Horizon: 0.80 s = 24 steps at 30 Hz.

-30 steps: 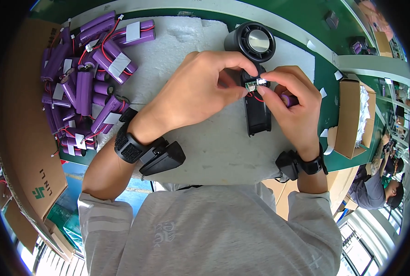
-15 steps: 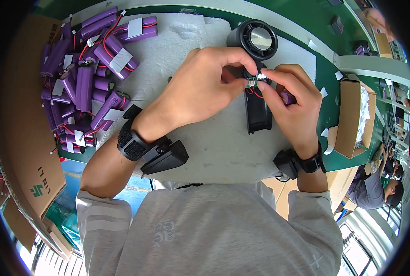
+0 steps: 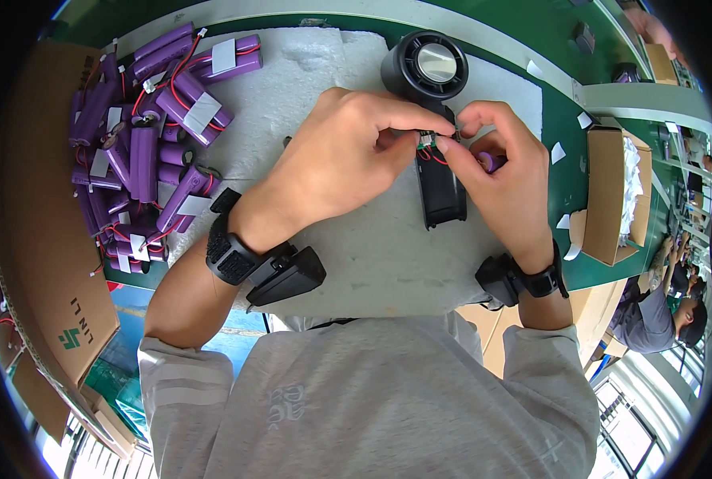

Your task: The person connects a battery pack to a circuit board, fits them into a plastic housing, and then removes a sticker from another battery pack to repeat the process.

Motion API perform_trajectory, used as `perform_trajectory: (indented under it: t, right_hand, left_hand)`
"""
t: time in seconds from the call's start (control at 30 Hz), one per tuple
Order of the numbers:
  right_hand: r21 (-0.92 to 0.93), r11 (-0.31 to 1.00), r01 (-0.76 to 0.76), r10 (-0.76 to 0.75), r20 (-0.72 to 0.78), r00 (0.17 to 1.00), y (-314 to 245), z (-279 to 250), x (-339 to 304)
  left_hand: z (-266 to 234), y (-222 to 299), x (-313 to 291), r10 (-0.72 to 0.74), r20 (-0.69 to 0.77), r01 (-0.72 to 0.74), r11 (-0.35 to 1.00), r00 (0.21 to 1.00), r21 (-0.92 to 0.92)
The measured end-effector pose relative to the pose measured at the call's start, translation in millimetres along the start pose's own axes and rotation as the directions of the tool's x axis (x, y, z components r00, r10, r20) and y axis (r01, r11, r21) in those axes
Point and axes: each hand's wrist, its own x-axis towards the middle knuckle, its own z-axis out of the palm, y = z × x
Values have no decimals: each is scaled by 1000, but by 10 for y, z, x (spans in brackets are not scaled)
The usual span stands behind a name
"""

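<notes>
A black handheld fan (image 3: pixel 442 191) with a round head lies on the white foam sheet (image 3: pixel 332 271), its handle pointing towards me. My left hand (image 3: pixel 344 148) pinches a small green circuit board (image 3: pixel 427 140) above the handle, thumb and index finger at its edge. Red wires (image 3: pixel 434 156) run from the board. In the curled fingers of my right hand (image 3: pixel 507 164) sits a purple cylindrical battery (image 3: pixel 490 162), mostly hidden. The right thumb tip touches the board's right side, while its index finger is bent and raised away from it.
A heap of purple battery packs (image 3: pixel 142 160) with red and black leads lies on the left. Beside it stands a tall cardboard box wall (image 3: pixel 32 207). An open carton (image 3: pixel 607 195) with white contents is at the right, near paper scraps (image 3: pixel 558 152) on the green table.
The right index finger has lifted off the white connector, which had been pinched against the thumb by the board. The thumb stays near the board. The left hand keeps its pinch.
</notes>
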Motion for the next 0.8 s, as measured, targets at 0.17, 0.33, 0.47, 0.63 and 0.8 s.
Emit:
perform_trajectory:
  t: [0.17,0.33,0.47,0.63,0.8]
  right_hand:
    - [-16,999,40,-39,32,999,54,-44,10]
    - [-40,999,22,-18,84,996,12,-61,-18]
    - [-63,997,43,-34,138,990,-43,-30,-31]
    - [-98,992,75,-57,175,983,-158,-21,-80]
    - [-150,937,316,-309,64,949,-44,54,2]
  left_hand:
    - [25,55,18,37,-9,-36,998,999,44]
    - [8,106,-3,21,6,-22,996,1000,89]
    - [-49,170,-66,-72,33,71,997,997,26]
    - [-39,-25,-106,2,-18,-3,1000,1000,-29]
    - [-130,-59,-27,37,-58,-36,999,998,19]
